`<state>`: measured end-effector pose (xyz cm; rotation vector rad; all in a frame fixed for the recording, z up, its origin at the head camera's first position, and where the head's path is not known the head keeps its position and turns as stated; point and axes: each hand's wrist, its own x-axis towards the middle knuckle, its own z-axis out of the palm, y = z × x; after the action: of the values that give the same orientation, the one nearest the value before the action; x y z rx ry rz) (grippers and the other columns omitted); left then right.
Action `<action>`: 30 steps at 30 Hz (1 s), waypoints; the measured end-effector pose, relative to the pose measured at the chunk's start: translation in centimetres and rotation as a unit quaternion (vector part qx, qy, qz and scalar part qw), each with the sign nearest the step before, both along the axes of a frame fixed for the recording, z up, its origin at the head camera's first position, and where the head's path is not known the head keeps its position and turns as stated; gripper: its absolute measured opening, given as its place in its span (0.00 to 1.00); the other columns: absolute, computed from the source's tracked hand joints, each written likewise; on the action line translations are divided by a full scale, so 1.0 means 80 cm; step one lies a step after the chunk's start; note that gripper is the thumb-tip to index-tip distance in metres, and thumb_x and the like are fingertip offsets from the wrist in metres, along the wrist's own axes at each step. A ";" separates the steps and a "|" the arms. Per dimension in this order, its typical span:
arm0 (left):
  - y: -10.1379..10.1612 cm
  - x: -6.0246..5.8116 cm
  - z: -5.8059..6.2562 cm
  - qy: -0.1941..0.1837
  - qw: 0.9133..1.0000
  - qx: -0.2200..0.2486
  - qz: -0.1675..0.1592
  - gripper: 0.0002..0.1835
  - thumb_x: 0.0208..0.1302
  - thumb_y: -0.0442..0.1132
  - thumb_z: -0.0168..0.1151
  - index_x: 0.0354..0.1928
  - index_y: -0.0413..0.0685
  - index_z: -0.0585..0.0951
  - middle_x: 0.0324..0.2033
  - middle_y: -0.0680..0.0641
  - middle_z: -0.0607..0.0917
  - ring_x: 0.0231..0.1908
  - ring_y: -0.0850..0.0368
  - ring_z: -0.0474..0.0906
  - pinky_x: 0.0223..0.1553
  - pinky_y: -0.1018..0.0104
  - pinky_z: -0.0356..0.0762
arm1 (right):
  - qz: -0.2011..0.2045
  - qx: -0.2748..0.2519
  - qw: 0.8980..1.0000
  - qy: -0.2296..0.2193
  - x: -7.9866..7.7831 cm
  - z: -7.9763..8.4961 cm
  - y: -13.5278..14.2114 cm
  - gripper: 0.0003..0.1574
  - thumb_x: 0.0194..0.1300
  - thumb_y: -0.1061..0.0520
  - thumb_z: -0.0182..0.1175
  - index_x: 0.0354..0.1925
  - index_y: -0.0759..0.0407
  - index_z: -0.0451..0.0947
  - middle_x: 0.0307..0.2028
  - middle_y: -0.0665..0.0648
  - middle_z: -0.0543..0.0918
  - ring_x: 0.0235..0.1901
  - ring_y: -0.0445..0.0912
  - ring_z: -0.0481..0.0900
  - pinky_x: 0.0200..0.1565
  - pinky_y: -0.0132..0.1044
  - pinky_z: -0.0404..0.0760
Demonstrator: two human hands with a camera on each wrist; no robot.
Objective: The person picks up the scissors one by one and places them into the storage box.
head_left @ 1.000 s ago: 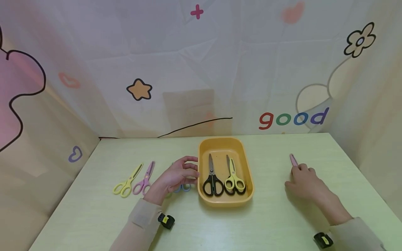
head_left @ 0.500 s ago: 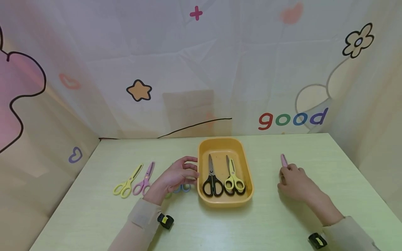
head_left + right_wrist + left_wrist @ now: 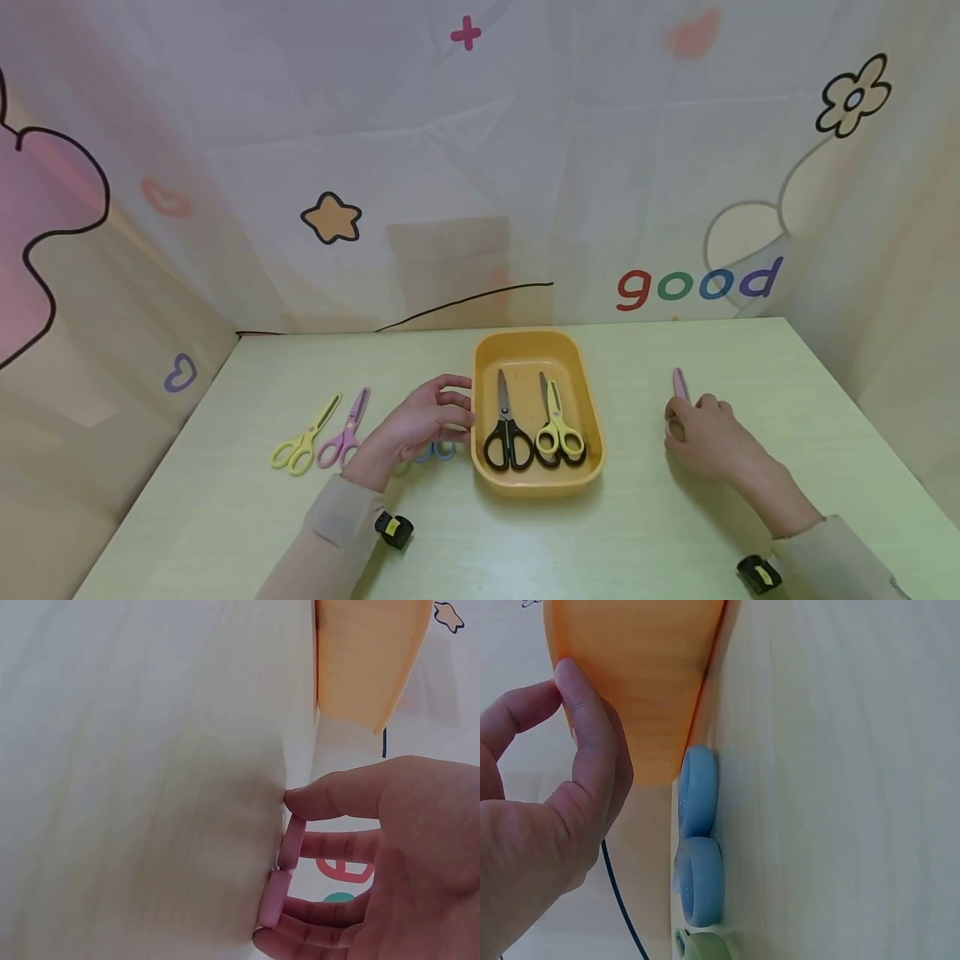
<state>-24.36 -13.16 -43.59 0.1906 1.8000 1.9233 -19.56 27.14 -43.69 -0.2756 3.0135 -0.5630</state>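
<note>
My left hand [image 3: 423, 421] touches the left side of the yellow-orange tray [image 3: 536, 488] with loosely bent fingers; the left wrist view shows fingertips right at its rim. To the tray's right, my right hand [image 3: 708, 446] grips pink scissors [image 3: 679, 383] by the handles, thumb on one side and fingers on the other. Their pink finger loops [image 3: 275, 900] show close over the tabletop in the right wrist view. Inside the tray lie black-handled scissors [image 3: 509, 432] on the left, and yellow scissors [image 3: 555, 408] on top of another black-handled pair [image 3: 543, 383].
Left of the tray lie yellow scissors [image 3: 306, 437] and a second pink pair [image 3: 350, 432]. Blue scissors [image 3: 699, 795] and green scissors [image 3: 707, 946] lie under my left forearm, mostly hidden in the head view. A printed curtain [image 3: 262, 208] hangs behind the table.
My right hand has shifted left toward the tray with the pink scissors, then stayed about still over the last half second. The left hand and tray have not moved.
</note>
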 end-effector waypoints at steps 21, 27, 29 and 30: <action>0.001 0.000 0.001 0.000 1.000 0.002 -0.005 0.36 0.63 0.23 0.63 0.71 0.33 0.61 0.46 0.38 0.77 0.35 0.53 0.82 0.38 0.62 0.87 | -0.004 0.009 1.000 0.020 -0.003 0.016 -0.017 0.17 0.58 0.54 0.70 0.44 0.58 0.78 0.37 0.66 0.73 0.37 0.59 0.71 0.31 0.49 0.77; 0.001 0.000 0.000 -0.002 1.000 0.002 -0.004 0.36 0.63 0.22 0.63 0.72 0.33 0.61 0.48 0.35 0.77 0.36 0.52 0.83 0.38 0.61 0.87 | 0.009 0.014 0.999 0.052 0.000 0.034 -0.035 0.14 0.57 0.56 0.69 0.42 0.56 0.78 0.35 0.64 0.73 0.36 0.58 0.71 0.29 0.46 0.76; 0.001 -0.001 0.000 -0.002 1.000 0.004 -0.004 0.36 0.63 0.22 0.63 0.72 0.33 0.61 0.48 0.34 0.77 0.36 0.52 0.83 0.38 0.61 0.87 | 0.009 0.014 0.998 0.056 0.000 0.040 -0.042 0.14 0.58 0.56 0.69 0.42 0.56 0.78 0.35 0.63 0.73 0.36 0.57 0.71 0.30 0.45 0.76; 0.000 -0.001 -0.001 -0.001 1.000 0.004 -0.004 0.36 0.63 0.22 0.63 0.72 0.32 0.61 0.48 0.34 0.77 0.36 0.52 0.83 0.38 0.61 0.87 | 0.010 0.013 0.998 0.058 0.001 0.043 -0.045 0.14 0.58 0.56 0.69 0.42 0.55 0.78 0.35 0.62 0.73 0.36 0.57 0.71 0.30 0.45 0.77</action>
<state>-24.41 -13.13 -43.66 0.1986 1.7875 1.9242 -19.48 23.50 -40.24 -0.3470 3.1230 -0.5228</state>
